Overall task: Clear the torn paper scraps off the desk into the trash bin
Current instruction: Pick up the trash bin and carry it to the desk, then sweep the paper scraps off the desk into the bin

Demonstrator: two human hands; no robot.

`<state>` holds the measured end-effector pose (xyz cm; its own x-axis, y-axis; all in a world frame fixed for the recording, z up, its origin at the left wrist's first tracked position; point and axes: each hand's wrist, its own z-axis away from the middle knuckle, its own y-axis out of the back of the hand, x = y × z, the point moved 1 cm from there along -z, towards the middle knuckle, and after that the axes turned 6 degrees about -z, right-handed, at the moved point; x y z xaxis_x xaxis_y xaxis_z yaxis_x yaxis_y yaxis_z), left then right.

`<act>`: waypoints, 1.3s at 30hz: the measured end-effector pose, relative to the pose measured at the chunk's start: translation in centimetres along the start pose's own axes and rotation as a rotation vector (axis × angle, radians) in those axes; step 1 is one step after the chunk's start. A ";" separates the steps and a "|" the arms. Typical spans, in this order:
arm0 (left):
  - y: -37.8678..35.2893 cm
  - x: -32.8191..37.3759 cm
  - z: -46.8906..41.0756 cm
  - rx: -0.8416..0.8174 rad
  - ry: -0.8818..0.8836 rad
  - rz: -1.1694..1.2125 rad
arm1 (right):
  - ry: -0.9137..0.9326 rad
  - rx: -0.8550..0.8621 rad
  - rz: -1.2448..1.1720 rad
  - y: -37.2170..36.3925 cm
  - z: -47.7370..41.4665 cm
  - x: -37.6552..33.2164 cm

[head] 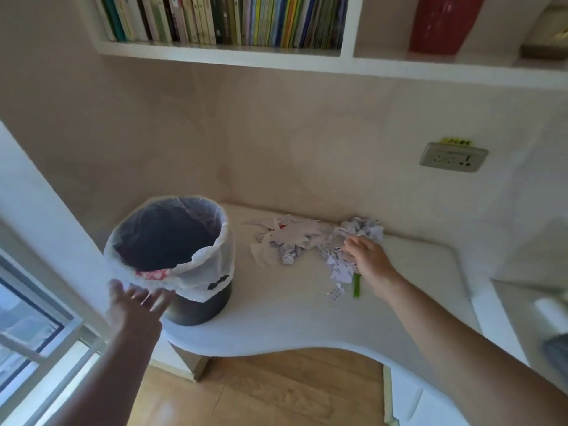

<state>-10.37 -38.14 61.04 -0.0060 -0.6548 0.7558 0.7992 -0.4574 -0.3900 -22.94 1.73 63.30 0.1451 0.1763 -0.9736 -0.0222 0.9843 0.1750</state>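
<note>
A dark trash bin (196,305) lined with a white plastic bag stands on the left part of the white desk (292,318). Torn paper scraps (289,238) lie spread along the back of the desk, with a crumpled wad (365,227) at their right end. My left hand (135,305) is open, fingers spread, touching the bag at the bin's near rim. My right hand (365,256) rests on the right side of the scrap pile, fingers curled down onto the paper; whether it grips any cannot be told.
A green pen-like stick (356,285) lies on the desk beside my right wrist. A wall socket (453,156) sits at the right. A bookshelf (221,20) hangs above the desk. A window frame (37,333) is on the left, wooden floor below.
</note>
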 end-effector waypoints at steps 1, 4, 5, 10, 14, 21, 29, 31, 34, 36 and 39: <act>0.5 -1.6 0.9 0.053 0.031 0.020 | -0.007 0.035 -0.016 0.5 0.5 0.5; 0.1 -7.2 4.2 0.068 0.012 -0.200 | -0.018 0.114 0.036 2.0 1.3 2.7; -0.6 -8.9 5.0 -0.002 -0.044 -0.332 | -0.043 0.144 0.071 2.7 1.3 3.5; -7.8 -14.2 5.4 -0.545 -0.420 -1.095 | -0.177 0.231 0.149 6.8 -0.9 7.7; -15.2 -16.9 1.2 -0.635 -0.681 -1.645 | -0.314 0.230 0.173 8.8 -5.1 11.8; -26.2 -22.8 -9.7 -0.620 -0.726 -2.029 | -0.378 0.201 0.262 8.5 -16.7 15.2; -27.0 -25.1 -16.7 -0.632 -0.412 -2.110 | -0.357 -0.020 0.451 1.9 -23.5 16.6; -25.8 -23.8 -17.4 -0.594 -0.365 -2.073 | -0.329 -0.042 0.416 -0.5 -24.0 16.6; -24.0 -21.8 -17.9 -0.513 -0.298 -1.967 | -0.284 -0.182 0.335 -4.9 -24.6 16.0; -22.9 -21.0 -18.1 -0.458 -0.319 -1.897 | -0.254 -0.296 0.310 -8.1 -24.5 15.0; -21.6 -20.3 -17.8 -0.309 -0.364 -1.726 | -0.117 -0.399 0.348 -10.7 -23.4 14.0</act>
<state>-38.21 -25.71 44.77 -0.4755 0.7709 0.4237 -0.0981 -0.5251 0.8454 -43.87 -6.30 44.38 0.1710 0.5129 -0.8412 -0.4591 0.7970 0.3926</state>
